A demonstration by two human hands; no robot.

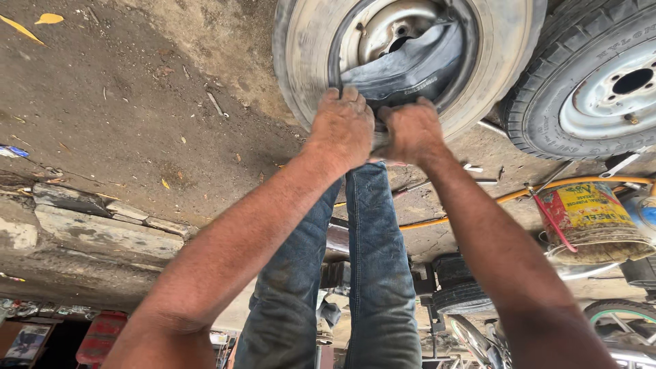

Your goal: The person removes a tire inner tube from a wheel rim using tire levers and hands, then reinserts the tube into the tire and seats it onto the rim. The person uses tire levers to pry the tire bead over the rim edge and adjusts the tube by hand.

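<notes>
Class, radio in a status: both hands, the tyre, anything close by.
Left hand and right hand side by side, gripping tyre edge. Black inner tube bulging from rim. Second wheel touching alongside; yellow bucket near.

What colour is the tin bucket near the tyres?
The bucket is yellow with red patches, grimy at its rim; the head view shows it.

You see bare dirt floor (137, 102) in daylight, yellow leaves (48, 18) scattered, broken concrete kerb (102, 219) at your left, orange hose (478, 208) and grimy yellow bucket (591, 222) at your right
</notes>
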